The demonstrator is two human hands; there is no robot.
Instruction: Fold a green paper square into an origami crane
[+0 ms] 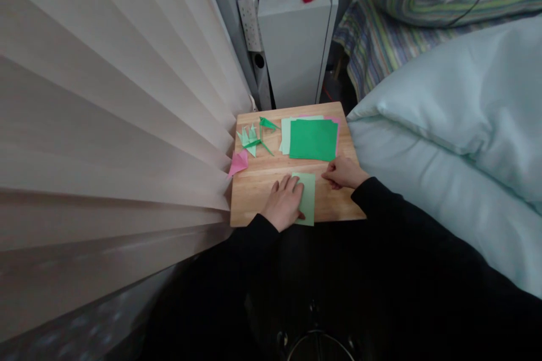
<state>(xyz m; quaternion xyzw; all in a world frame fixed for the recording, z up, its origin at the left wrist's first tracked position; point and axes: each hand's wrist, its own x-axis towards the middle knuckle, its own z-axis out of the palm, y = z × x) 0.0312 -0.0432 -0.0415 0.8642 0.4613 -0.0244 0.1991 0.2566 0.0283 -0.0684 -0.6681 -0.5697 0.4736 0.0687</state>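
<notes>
My left hand (284,201) lies flat with fingers spread on the left part of a pale green folded paper (308,196) near the front edge of a small wooden board (258,180). Just right of that paper rests my right hand (344,172), fingers curled on the board, with nothing visible in them. Behind both hands lies a stack of paper sheets with a dark green sheet (314,139) on top and pale green and pink sheets under it.
Folded paper figures lie at the board's left: pale green ones (248,139), dark green ones (266,124) and a pink one (238,162). A pleated curtain (105,124) hangs at the left, a pale blue duvet (457,141) lies at the right, a white cabinet (294,34) stands behind.
</notes>
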